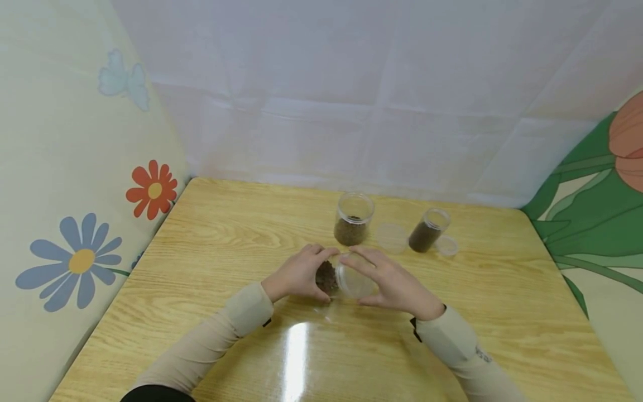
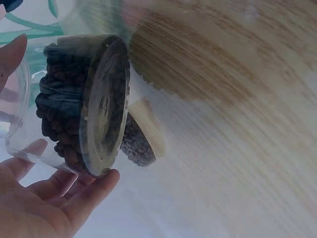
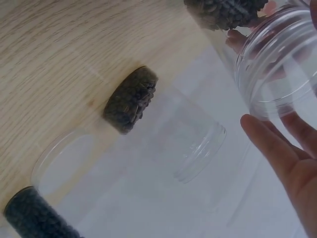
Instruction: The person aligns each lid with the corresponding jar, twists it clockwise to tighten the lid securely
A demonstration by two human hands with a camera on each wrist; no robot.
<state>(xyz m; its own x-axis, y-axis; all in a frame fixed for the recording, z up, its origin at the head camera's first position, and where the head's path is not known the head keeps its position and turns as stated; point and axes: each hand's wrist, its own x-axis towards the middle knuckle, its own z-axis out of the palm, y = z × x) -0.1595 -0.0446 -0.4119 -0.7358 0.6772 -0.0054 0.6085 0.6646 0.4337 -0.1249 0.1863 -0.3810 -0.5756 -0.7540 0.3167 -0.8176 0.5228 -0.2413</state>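
Observation:
A clear jar (image 1: pixel 327 279) part filled with dark brown beans is between the two hands at the middle of the table. My left hand (image 1: pixel 303 272) grips its bean-filled lower part, thumb on one side and fingers on the other. In the left wrist view the round base of the bean jar (image 2: pixel 106 109) faces the table. My right hand (image 1: pixel 394 278) cups the ribbed, clear mouth end of the same jar, with fingertips right at the rim. From the right wrist, the rings of this mouth end (image 3: pixel 257 59) show beside the fingers.
Behind the hands stands a wide open jar (image 1: pixel 353 226) of dark beans. To its right lie a clear round lid (image 1: pixel 392 237), a narrower open jar (image 1: pixel 427 233) with dark contents, and a smaller clear lid (image 1: pixel 446 245). A white cloth (image 1: pixel 321 139) hangs behind the wooden table (image 1: pixel 226 223).

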